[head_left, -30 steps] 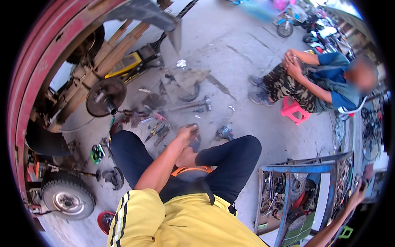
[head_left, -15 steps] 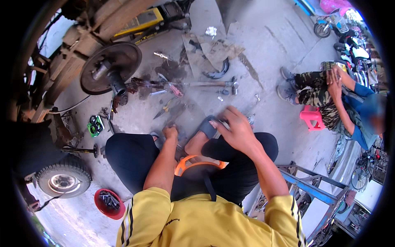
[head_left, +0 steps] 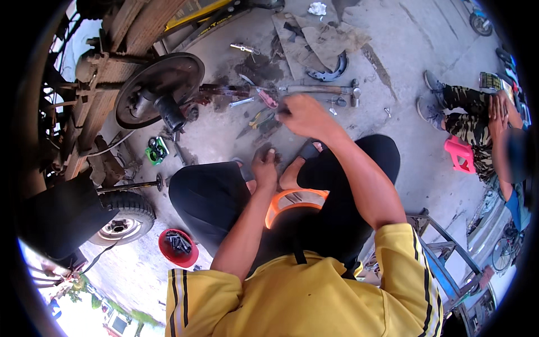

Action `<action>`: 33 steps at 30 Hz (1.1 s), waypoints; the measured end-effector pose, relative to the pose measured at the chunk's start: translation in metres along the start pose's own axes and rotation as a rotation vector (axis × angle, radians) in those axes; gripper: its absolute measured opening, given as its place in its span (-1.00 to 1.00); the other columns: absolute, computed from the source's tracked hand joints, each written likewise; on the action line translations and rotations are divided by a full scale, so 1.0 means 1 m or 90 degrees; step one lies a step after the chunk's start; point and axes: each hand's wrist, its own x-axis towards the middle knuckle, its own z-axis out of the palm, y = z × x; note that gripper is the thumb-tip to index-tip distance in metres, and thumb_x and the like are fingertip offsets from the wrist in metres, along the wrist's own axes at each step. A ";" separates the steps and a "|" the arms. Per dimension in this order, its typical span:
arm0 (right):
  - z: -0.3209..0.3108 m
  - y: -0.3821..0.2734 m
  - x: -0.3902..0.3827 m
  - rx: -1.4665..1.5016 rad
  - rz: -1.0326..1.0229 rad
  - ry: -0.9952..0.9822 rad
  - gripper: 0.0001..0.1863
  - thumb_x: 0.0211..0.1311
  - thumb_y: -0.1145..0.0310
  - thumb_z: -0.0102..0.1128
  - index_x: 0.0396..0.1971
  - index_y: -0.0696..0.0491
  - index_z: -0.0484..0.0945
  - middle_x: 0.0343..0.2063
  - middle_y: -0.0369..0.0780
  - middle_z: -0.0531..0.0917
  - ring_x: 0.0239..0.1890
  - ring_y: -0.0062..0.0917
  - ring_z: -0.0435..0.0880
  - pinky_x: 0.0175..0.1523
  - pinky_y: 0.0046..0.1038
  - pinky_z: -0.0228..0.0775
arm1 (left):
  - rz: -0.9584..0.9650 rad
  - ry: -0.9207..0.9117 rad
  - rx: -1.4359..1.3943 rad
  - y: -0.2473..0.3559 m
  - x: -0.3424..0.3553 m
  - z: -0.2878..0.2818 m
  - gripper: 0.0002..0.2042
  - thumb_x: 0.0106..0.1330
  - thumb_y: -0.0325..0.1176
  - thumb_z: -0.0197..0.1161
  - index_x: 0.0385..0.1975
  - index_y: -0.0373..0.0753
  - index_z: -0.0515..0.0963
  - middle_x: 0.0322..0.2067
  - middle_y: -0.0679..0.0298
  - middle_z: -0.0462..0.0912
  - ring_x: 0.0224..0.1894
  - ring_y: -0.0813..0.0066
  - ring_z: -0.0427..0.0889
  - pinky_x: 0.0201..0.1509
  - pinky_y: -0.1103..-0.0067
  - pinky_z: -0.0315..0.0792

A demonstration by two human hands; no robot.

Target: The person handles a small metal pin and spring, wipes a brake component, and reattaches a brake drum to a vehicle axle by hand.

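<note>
1. Grey concrete floor (head_left: 426, 191), stained dark near the tools, spreads under everything; a creased sheet (head_left: 331, 42) lies on it at the far side.
2. A vehicle's underside borders the left, with a round hub plate (head_left: 182, 76) jutting inward and a tyre (head_left: 143, 210) below it. A red bowl (head_left: 193, 259) of dark metal pieces sits beside the left thigh.
3. The person straddles an orange stool (head_left: 270, 212). On the right, a metal frame (head_left: 441, 267) stands behind the knee, and another person sits on a pink stool (head_left: 461, 156).
4. The widest stretch of concrete for moving lies between the right knee and that person's shoes (head_left: 431, 114). Forward, a hammer (head_left: 323, 89) lies crosswise, with a curved metal shoe (head_left: 330, 75) beyond it.
5. Yellow-handled pliers (head_left: 260, 118) lie on the floor just left of the right hand (head_left: 303, 116). Its fingers are bent close together; whether they hold anything I cannot tell.
6. The left hand (head_left: 265, 164) is between the knees, fingers curled, thumb up; I cannot tell whether it grips something.
7. Half a second ago the right hand was over the right foot; now it is farther forward and left, by the pliers. The view has swung, putting the seated person nearer the right rim.
</note>
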 end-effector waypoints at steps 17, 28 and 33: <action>-0.016 -0.085 -0.099 0.824 -0.034 -0.309 -0.83 0.35 0.40 0.22 -0.21 0.19 0.58 -0.49 -0.37 0.50 -0.52 -0.74 0.35 -0.40 -0.62 0.27 | 0.717 -0.021 0.200 0.158 -0.147 -0.045 -0.83 0.29 -0.62 0.24 -0.14 -0.45 0.58 -0.27 0.23 0.62 -0.32 0.58 0.63 -0.25 0.66 0.52; -0.069 -0.166 -0.159 0.588 -0.265 -0.109 -0.78 0.47 0.44 0.01 0.04 0.13 0.39 -0.33 -0.23 0.62 -0.43 -0.65 0.49 -0.31 -0.56 0.39 | 0.752 -0.056 0.067 0.212 -0.198 -0.094 -0.83 0.22 -0.58 0.34 -0.20 -0.43 0.60 -0.33 0.18 0.71 -0.32 0.53 0.71 -0.18 0.62 0.57; -0.074 -0.192 -0.138 0.636 -0.313 -0.089 -0.79 0.44 0.43 0.09 -0.01 0.14 0.44 -0.32 -0.24 0.65 -0.43 -0.65 0.55 -0.33 -0.58 0.44 | 0.784 -0.065 0.134 0.239 -0.186 -0.110 -0.82 0.22 -0.56 0.34 -0.19 -0.43 0.62 -0.36 0.17 0.70 -0.36 0.55 0.69 -0.24 0.62 0.56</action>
